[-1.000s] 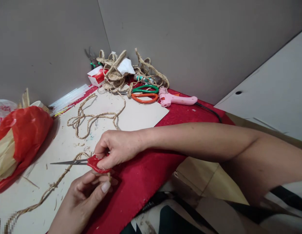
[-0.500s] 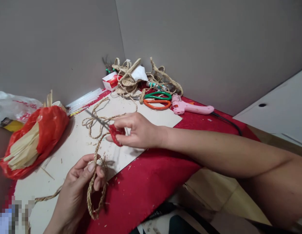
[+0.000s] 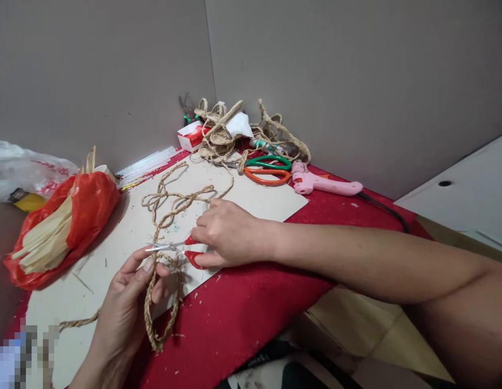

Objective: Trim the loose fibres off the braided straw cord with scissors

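Observation:
My left hand [image 3: 131, 289] pinches a braided straw rope [image 3: 149, 310] between thumb and fingers, and a loop of it hangs below over the red cloth. My right hand [image 3: 229, 232] has its fingers in the red handles of small scissors [image 3: 192, 259]. Their blades point left and lie across the rope just above my left fingertips; the blades look slightly apart. Beyond the blades the rope runs up in loose loops [image 3: 186, 200] over the white board [image 3: 125, 232].
A red plastic bag [image 3: 95, 208] of pale husks lies at left, near clear sticks [image 3: 148, 165]. At the back are tangled braids [image 3: 218, 135], a red-and-white box [image 3: 191, 138], green-and-orange-handled scissors [image 3: 267, 181] and a pink glue gun [image 3: 336, 186] with a black cord.
The scissors have come down to the rope near my left fingers, their handles now spread. The view has shifted slightly.

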### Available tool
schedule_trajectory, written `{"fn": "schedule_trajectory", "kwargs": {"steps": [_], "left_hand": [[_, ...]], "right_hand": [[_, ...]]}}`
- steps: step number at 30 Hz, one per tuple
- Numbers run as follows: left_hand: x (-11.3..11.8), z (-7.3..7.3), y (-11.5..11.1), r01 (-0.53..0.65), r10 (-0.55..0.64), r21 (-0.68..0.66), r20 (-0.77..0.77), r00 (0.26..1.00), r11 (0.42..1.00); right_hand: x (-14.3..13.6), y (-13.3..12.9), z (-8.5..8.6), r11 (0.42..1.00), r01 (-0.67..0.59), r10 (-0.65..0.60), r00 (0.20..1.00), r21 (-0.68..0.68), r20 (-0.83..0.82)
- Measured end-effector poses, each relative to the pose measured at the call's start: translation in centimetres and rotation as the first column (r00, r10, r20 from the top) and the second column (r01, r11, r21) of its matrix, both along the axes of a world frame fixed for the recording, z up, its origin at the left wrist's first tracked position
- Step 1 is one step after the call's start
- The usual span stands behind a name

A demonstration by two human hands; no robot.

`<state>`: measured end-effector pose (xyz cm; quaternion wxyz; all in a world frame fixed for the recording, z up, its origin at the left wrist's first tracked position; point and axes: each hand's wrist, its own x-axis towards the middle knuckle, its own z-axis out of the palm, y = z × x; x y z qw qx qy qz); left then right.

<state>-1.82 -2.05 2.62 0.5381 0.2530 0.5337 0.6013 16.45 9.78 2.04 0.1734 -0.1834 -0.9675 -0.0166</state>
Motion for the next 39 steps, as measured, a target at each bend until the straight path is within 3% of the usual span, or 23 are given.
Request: {"fn": "schedule_trajectory", "kwargs": {"steps": [4, 6, 8, 9, 10, 12, 13, 14, 16, 18, 21, 26, 30, 35, 39], "left_hand": [[-0.2, -0.1, 0.1, -0.017, 0.017, -0.029, -0.014, 1.0, 0.999], [-0.2, 0.0, 0.1, 0.003, -0.004, -0.039, -0.009, 1.0, 0.999], [-0.1, 0.1, 0.1, 0.034, -0.034, -0.045, -0.013, 0.999, 0.998], [0.0, 0.0, 0.1, 0.06, -0.061, -0.048, -0.018, 0.998, 0.997], [0.0, -0.1, 0.0, 0.096, -0.098, -0.056, -0.024, 0.995, 0.994], [0.1, -0.4, -0.1, 0.19, -0.193, -0.078, -0.039, 0.98, 0.979], [0.1, -0.6, -0.2, 0.242, -0.248, -0.096, -0.05, 0.968, 0.965], [0.1, -0.8, -0.3, 0.287, -0.295, -0.115, -0.063, 0.953, 0.951], [0.2, -1.1, -0.6, 0.344, -0.358, -0.146, -0.085, 0.93, 0.928], [0.4, -1.1, -0.8, 0.371, -0.388, -0.159, -0.093, 0.917, 0.915], [0.8, -0.8, -0.9, 0.373, -0.386, -0.148, -0.075, 0.919, 0.916], [1.0, -0.5, -0.9, 0.208, -0.224, -0.114, -0.155, 0.962, 0.971], [0.7, -0.3, -1.2, 0.166, -0.193, -0.158, -0.177, 0.965, 0.973], [0.4, -0.4, -1.8, 0.231, -0.261, -0.177, -0.169, 0.95, 0.957], [0.6, -0.3, -1.9, 0.11, -0.143, -0.193, -0.164, 0.976, 0.975]], "right_hand": [[0.1, 0.4, 0.0, 0.997, 0.002, -0.001, 1.0, -0.081, 0.009], [0.1, 0.7, 0.1, 0.983, 0.007, -0.024, 0.996, -0.184, -0.089], [0.1, 0.8, 0.1, 0.931, -0.035, -0.055, 0.97, -0.364, -0.236], [0.0, 0.8, 0.1, 0.871, -0.089, -0.072, 0.95, -0.483, -0.305], [-0.2, 0.7, 0.1, 0.775, -0.161, -0.087, 0.931, -0.611, -0.356], [-0.6, 0.3, 0.0, 0.486, -0.308, -0.105, 0.909, -0.818, -0.404], [-0.9, 0.1, -0.2, 0.324, -0.351, -0.117, 0.907, -0.879, -0.405], [-1.3, -0.2, -0.4, 0.197, -0.379, -0.137, 0.903, -0.904, -0.408], [-1.9, -0.6, -0.9, 0.048, -0.417, -0.227, 0.88, -0.907, -0.417], [-2.5, -0.8, -1.2, -0.031, -0.457, -0.293, 0.854, -0.889, -0.429], [-2.7, -0.5, -1.2, -0.033, -0.545, -0.363, 0.788, -0.838, -0.498], [-2.1, 0.7, -0.3, 0.137, -0.633, -0.483, 0.629, -0.762, -0.609], [-2.1, 1.0, 0.0, 0.198, -0.661, -0.568, 0.524, -0.723, -0.635], [-2.6, 1.2, -0.7, 0.145, -0.629, -0.599, 0.558, -0.764, -0.574], [-2.2, 1.9, -1.0, 0.16, -0.562, -0.517, 0.652, -0.811, -0.554]]}}
